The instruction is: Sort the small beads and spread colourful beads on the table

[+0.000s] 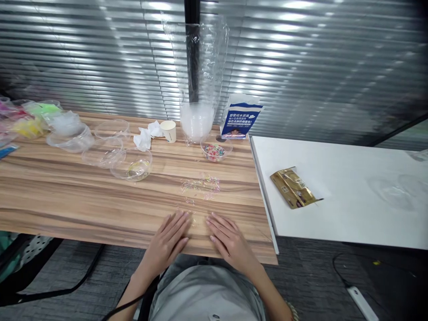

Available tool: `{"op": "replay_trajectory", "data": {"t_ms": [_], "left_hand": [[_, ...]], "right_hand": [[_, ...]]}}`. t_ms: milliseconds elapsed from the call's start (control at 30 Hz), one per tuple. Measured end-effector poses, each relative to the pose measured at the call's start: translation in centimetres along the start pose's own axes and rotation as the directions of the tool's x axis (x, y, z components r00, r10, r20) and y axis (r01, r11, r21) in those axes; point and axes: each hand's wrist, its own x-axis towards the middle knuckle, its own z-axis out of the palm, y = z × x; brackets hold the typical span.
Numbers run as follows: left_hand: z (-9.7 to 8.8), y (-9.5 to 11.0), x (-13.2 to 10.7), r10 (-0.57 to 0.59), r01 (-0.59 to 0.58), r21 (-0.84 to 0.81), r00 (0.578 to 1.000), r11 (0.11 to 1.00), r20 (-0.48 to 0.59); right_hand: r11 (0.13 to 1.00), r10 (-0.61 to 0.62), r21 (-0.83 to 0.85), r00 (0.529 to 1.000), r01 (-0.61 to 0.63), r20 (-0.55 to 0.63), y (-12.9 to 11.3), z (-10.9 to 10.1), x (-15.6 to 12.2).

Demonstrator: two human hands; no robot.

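My left hand (170,238) lies flat on the wooden table (83,200) near its front edge, fingers stretched out and holding nothing. To its right, my right hand (228,238) rests palm down in the same way, also with nothing in it. A narrow gap of bare wood separates the two hands. Just beyond the fingertips, thin multicoloured pieces like sprinkles (200,183) are scattered on the wood. Farther back, a clear plastic bowl (229,150) holds many small coloured pieces (214,152).
Clear bowls (115,171) stand at left, near crumpled tissue (143,139) and a paper cup (169,131). Behind are bagged stacked bowls (196,121) and a blue-white bag (241,118). Bags of coloured material (28,127) lie far left. A gold wrapper (293,188) lies on the white table (337,209).
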Motion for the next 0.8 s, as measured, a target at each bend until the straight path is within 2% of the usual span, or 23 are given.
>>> {"op": "replay_trajectory", "data": {"t_ms": [167, 367, 800], "left_hand": [[0.7, 1.2, 0.0, 0.063, -0.065, -0.033, 0.997, 0.997, -0.044], [1.2, 0.9, 0.0, 0.080, -0.081, -0.022, 0.996, 0.996, -0.038], [1.4, 1.1, 0.0, 0.063, -0.064, -0.021, 0.997, 0.998, -0.045]], "right_hand": [[0.999, 0.035, -0.013, 0.999, -0.035, -0.005, 0.1, -0.1, 0.0], [0.999, -0.012, -0.048, 0.996, 0.017, 0.092, -0.2, -0.1, 0.3], [0.991, -0.029, -0.122, 0.991, 0.045, 0.130, -0.2, 0.1, 0.3]]}}
